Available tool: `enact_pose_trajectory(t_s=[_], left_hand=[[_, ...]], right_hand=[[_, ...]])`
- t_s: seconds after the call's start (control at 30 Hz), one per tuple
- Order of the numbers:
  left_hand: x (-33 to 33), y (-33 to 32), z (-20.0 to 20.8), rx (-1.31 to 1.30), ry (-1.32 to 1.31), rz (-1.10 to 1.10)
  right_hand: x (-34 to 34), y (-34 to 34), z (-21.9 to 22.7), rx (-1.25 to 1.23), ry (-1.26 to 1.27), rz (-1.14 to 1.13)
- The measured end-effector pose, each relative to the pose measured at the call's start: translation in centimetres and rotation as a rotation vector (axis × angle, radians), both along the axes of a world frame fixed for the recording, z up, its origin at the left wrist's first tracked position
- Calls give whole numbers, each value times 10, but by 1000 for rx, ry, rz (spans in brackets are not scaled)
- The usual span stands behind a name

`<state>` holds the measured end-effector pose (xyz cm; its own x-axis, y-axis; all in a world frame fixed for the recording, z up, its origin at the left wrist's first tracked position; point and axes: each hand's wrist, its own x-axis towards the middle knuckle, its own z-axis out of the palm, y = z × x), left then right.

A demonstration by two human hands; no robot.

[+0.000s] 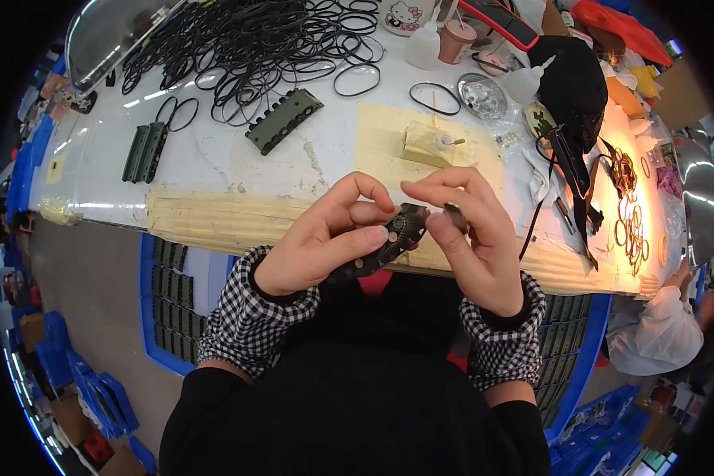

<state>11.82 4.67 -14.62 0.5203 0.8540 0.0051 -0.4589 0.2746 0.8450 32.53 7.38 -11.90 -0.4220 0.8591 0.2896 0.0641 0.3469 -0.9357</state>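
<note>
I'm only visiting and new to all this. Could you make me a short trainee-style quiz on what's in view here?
1. What does the person's left hand hold?
2. True or false: the tangled pile of black loops lies at the near edge of the table.
3. What colour is the rim of the tray below the table's left side?
a) red
b) blue
c) yellow

Key:
1. A green chassis-like part.
2. False; it lies toward the far side.
3. b
</note>
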Motion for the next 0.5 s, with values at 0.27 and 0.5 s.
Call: enact_pose_trajectory(t_s=[0.27, 0.5], left_hand=[[4, -3, 19, 342, 530, 247], [16, -4, 13, 817, 857, 633]], right_hand=[[12, 1, -23, -360, 78, 60], [-1, -7, -28, -346, 192, -12]])
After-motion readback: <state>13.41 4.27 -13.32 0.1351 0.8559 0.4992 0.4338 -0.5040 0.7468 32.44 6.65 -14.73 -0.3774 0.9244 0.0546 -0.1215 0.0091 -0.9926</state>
